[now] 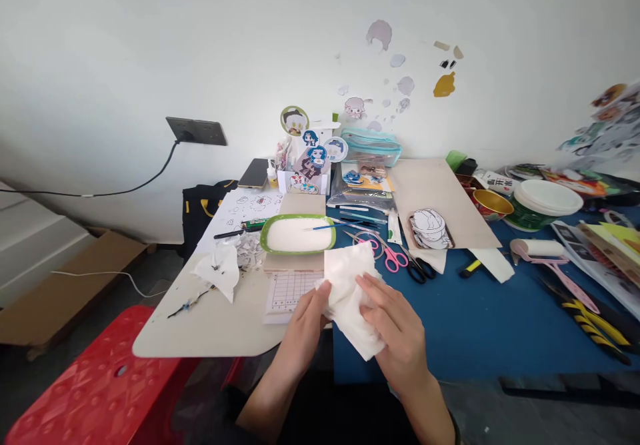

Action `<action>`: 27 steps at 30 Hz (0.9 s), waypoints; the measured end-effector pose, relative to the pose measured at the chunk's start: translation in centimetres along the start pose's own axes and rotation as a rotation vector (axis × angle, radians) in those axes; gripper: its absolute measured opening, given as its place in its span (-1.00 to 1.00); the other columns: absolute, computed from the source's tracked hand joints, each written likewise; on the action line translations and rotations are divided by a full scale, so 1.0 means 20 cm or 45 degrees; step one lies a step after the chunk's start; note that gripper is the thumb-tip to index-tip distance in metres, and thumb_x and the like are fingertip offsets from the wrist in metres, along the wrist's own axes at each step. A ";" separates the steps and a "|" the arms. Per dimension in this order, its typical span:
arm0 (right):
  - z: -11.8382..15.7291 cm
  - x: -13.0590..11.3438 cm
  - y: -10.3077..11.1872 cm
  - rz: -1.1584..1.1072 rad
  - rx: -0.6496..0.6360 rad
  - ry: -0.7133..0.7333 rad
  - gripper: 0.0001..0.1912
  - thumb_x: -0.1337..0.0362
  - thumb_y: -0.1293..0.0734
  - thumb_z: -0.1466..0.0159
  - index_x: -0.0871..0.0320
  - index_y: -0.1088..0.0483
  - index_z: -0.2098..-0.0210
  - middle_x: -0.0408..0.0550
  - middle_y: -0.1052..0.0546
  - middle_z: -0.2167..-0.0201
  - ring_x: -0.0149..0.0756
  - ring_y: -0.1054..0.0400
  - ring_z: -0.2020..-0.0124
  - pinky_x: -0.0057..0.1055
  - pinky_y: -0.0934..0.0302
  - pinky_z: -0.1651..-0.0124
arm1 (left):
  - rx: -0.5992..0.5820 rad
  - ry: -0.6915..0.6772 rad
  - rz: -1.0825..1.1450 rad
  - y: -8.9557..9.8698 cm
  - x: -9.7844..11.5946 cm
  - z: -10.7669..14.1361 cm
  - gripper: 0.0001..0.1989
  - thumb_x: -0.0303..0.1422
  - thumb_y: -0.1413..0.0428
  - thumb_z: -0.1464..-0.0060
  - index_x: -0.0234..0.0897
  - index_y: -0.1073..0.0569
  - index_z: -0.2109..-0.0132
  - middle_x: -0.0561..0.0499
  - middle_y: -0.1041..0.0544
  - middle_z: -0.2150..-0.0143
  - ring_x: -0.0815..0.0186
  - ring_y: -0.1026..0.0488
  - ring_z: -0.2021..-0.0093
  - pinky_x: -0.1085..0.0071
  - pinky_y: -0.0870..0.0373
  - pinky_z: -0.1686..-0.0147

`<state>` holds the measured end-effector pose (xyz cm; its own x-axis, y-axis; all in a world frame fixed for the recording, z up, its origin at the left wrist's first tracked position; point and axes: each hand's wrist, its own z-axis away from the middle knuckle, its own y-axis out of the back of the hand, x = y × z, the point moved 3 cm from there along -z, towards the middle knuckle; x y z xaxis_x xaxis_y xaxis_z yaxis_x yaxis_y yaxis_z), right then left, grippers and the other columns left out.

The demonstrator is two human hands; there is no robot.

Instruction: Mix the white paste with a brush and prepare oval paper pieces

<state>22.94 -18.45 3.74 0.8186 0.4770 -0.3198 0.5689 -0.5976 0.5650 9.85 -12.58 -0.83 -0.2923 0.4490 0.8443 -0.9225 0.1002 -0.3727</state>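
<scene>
A folded white tissue (347, 265) is held up in front of me, over the edge where the two tabletops meet. My left hand (306, 322) grips its left side, thumb on top. Across its right side lies my right hand (397, 328), fingers bent and pressing on the tissue. What the tissue covers, if anything, is hidden. Just beyond sits a green-rimmed dish (299, 235) of white material, with a blue-handled brush (320, 228) resting across it. Pink-handled scissors (395, 258) and black-handled scissors (417, 268) lie behind the tissue to the right.
Crumpled tissue (223, 268) and paper scraps lie on the left table. Paper cut-outs (429, 228), a lint roller (540, 250), yellow-black pliers (595, 325) and a white-lidded tub (543, 205) are to the right. A red stool (95, 378) stands at lower left.
</scene>
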 end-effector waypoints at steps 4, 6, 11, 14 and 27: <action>0.02 -0.01 -0.02 0.070 0.060 0.091 -0.80 0.54 -0.28 -0.14 0.10 -0.34 0.37 0.03 -0.47 -0.01 -0.08 -0.28 -0.11 -0.12 -0.31 0.04 | 0.111 0.053 0.193 -0.04 0.02 0.01 -0.71 -0.18 -0.16 0.03 -0.34 -0.47 0.25 -0.09 -0.56 0.17 0.16 -0.47 0.14 0.39 -0.40 0.30; 0.03 -0.01 -0.04 0.070 0.026 0.133 -0.78 0.55 -0.26 -0.15 0.08 -0.32 0.37 -0.03 -0.50 0.03 -0.13 -0.32 -0.08 -0.09 -0.26 -0.03 | 0.136 0.054 0.257 -0.06 0.03 0.01 -0.75 -0.24 -0.14 0.02 -0.34 -0.47 0.25 -0.07 -0.56 0.20 0.17 -0.47 0.15 0.38 -0.42 0.27; 0.07 -0.01 -0.05 0.022 0.063 0.130 -0.76 0.57 -0.24 -0.15 0.07 -0.31 0.38 -0.13 -0.58 0.18 -0.25 -0.42 0.04 -0.19 -0.17 -0.10 | 0.161 0.035 0.354 -0.10 0.05 0.03 -0.78 -0.31 -0.07 -0.04 -0.35 -0.48 0.21 -0.06 -0.57 0.19 0.20 -0.47 0.10 0.37 -0.41 0.16; 0.10 -0.01 -0.06 0.041 0.141 0.143 -0.74 0.57 -0.24 -0.14 0.07 -0.31 0.33 -0.12 -0.59 0.18 -0.27 -0.44 0.08 -0.24 -0.18 -0.05 | 0.196 0.035 0.405 -0.12 0.05 0.05 -0.79 -0.31 -0.07 -0.03 -0.36 -0.49 0.25 -0.07 -0.58 0.22 0.18 -0.48 0.12 0.35 -0.41 0.14; 0.04 0.14 -0.12 -0.561 0.066 -1.070 -0.82 0.18 -0.21 -0.23 0.11 -0.28 0.20 0.06 -0.29 -0.11 -0.16 -0.18 -0.14 -0.24 -0.13 -0.08 | -0.056 -0.522 -0.361 -0.08 -0.01 0.02 -0.58 -0.18 0.11 -0.22 -0.19 -0.32 -0.16 -0.03 -0.33 -0.20 0.16 -0.14 -0.25 0.27 -0.02 -0.24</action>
<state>23.98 -16.17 0.79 0.3069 0.0584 -0.9500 0.8262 -0.5118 0.2354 11.31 -13.25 -0.16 -0.1147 0.0134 0.9933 -0.9711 0.2094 -0.1149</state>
